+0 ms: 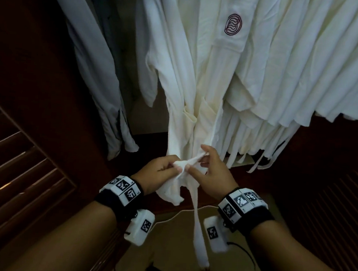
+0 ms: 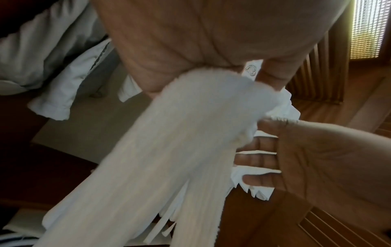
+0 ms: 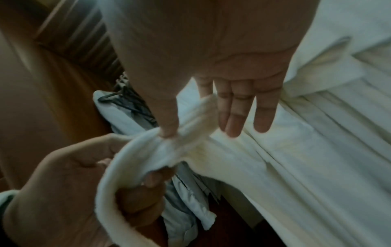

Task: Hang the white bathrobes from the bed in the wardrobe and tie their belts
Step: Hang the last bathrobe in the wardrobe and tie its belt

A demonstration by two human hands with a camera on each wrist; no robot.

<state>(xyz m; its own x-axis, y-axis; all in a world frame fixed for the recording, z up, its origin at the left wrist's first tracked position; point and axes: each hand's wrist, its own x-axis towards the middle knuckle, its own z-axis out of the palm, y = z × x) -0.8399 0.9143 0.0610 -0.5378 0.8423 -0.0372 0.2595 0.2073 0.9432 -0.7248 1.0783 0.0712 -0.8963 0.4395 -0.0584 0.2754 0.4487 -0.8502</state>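
Tying the belt of a hung bathrobe.
The left hand (image 1: 160,172) grips a bunched loop of the belt (image 1: 187,164); the right hand (image 1: 212,173) pinches it between thumb and forefinger, other fingers spread. The bathrobe (image 1: 190,87) hangs at centre in the wardrobe (image 1: 40,72). Soft, light towelling likely slips unless held close to the knot.

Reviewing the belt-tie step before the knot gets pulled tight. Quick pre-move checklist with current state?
1. Bathrobe hanging in wardrobe: ok.
2. Left hand grips belt: ok.
3. Right hand pinches the belt with thumb and index, other fingers straight: ok.
4. Belt strands crossed between the hands: ok.
5. Knot formed and snug: cannot tell.
6. Free belt end hangs clear, not snagged: ok.
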